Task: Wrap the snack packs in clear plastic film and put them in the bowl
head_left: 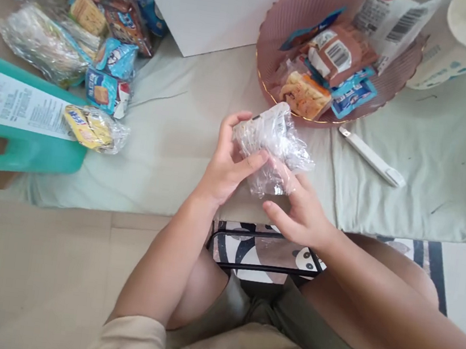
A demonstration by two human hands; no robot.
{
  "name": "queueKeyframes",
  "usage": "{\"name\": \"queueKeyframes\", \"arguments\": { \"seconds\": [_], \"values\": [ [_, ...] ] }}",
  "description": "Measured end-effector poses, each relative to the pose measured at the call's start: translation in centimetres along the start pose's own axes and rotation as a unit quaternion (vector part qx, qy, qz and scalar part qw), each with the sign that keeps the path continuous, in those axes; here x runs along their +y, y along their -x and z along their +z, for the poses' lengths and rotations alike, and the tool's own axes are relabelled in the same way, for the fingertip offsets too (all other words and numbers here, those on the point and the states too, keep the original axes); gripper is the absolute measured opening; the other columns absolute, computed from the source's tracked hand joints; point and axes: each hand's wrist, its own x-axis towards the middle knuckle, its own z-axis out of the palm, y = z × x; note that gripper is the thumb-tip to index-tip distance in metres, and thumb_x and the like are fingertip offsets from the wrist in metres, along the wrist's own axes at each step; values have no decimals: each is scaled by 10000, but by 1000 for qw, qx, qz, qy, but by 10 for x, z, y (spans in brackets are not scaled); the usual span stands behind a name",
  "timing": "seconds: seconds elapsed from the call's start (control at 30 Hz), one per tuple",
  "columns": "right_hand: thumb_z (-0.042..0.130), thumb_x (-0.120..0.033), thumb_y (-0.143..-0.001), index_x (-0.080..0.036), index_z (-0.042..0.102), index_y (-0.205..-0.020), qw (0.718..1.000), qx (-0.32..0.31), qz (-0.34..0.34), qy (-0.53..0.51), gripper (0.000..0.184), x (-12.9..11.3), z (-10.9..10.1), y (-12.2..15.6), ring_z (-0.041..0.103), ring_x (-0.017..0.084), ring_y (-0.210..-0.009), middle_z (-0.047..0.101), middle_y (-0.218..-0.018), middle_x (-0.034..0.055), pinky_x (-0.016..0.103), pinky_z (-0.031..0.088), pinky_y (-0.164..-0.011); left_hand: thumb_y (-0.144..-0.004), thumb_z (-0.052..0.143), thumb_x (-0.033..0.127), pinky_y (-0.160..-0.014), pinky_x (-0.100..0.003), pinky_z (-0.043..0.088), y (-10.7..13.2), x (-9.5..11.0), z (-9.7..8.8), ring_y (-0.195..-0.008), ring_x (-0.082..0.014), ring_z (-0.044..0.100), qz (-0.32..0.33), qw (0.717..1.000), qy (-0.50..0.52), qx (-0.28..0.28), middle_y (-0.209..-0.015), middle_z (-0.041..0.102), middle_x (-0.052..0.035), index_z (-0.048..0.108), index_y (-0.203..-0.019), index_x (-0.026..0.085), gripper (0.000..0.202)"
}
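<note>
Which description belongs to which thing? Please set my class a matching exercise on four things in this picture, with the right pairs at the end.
Things:
1. Crumpled plastic
2. Ribbed bowl
3. Slim white tool
4. Large container

Descriptions:
A. Lying on the cloth, below the bowl in the picture
B. In the picture's top right corner
C. Between the left hand and right hand
D. Pink with a gold rim

Pairs: 1-C, 2-D, 3-A, 4-B

Soft, even daylight; glints on clear wrapper (279, 135).
</note>
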Motion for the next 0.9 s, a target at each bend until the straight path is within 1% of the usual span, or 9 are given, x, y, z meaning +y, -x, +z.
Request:
{"name": "queueKeyframes", "arguments": {
  "seconds": [0.1, 0.17, 0.27, 0.37, 0.47, 0.57, 0.63, 0.77, 0.9],
  "values": [
    [587, -370, -966, -302, 439, -1619, 1000, -5, 19, -15, 673, 2, -10, 3, 520, 352, -1462, 540, -1558, 144, 584, 483, -1193, -717, 757, 823, -810, -400, 596, 4, 1, 3, -998, -238, 722, -37, 998, -17, -58, -1133, 633, -58, 289, -1405, 411, 929],
    [604, -395, -950, -299, 586, -1504, 999, -7, 40, -14, 563, -1, -24, 5, 453, 380, -1513, 486, -1604, 135, 625, 438, -1217, -684, 799, 802, -794, -392, 592, 6, 3, 3, -976, -234, 717, -46, 996, -24, -66, -1138, 626, -58, 290, -1391, 408, 955],
    [624, -443, -938, -288, 772, -1103, 997, 17, 66, -29, 270, -4, -50, 4, 529, 388, -1436, 469, -1622, 93, 618, 480, -1159, -696, 847, 706, -732, -331, 564, 7, 2, 0, -887, -194, 691, -37, 997, -54, -45, -1085, 618, -37, 383, -1323, 379, 845],
    [633, -485, -935, -268, 702, -887, 988, 98, 108, -56, 233, -1, -68, 1, 659, 323, -1185, 666, -1329, 112, 547, 552, -1023, -755, 837, 571, -685, -290, 514, 9, 0, -2, -817, -159, 623, 4, 990, -144, -5, -1038, 609, -27, 522, -1186, 307, 595],
    [700, -522, -887, -273, 639, -978, 971, 151, 167, -86, 272, 4, -64, -3, 646, 268, -1027, 682, -1059, 88, 426, 568, -835, -752, 832, 496, -712, -301, 491, 10, 0, 1, -847, -171, 582, 56, 972, -229, 16, -1029, 610, -32, 574, -1082, 262, 480],
    [814, -497, -783, -246, 602, -1060, 971, 94, 194, -105, 430, 8, -50, -8, 619, 222, -910, 661, -1023, 59, 382, 533, -775, -739, 841, 514, -781, -328, 497, 11, -2, 5, -912, -197, 588, 102, 964, -244, -11, -1013, 606, -33, 569, -1049, 260, 484],
    [822, -437, -774, -232, 594, -1076, 973, 64, 186, -116, 430, 10, -43, -11, 600, 197, -855, 651, -980, 36, 370, 522, -775, -770, 811, 544, -796, -334, 500, 11, -3, 6, -929, -199, 590, 120, 969, -216, -25, -1019, 594, -34, 553, -1056, 271, 472],
    [739, -304, -821, -234, 595, -1116, 972, 55, 168, -154, 335, 11, -38, -12, 608, 172, -833, 635, -915, 4, 339, 536, -770, -784, 752, 663, -719, -317, 506, 11, -8, 2, -857, -183, 578, 77, 985, -144, -57, -1013, 560, -32, 511, -1130, 305, 553],
    [647, -224, -851, -239, 611, -1125, 976, 53, 154, -143, 277, 14, -39, -12, 635, 175, -828, 650, -915, 15, 332, 560, -738, -767, 801, 609, -817, -341, 540, 9, -11, -1, -966, -206, 616, 47, 985, -158, -57, -1134, 587, -51, 520, -1224, 323, 608]
  ]
}}
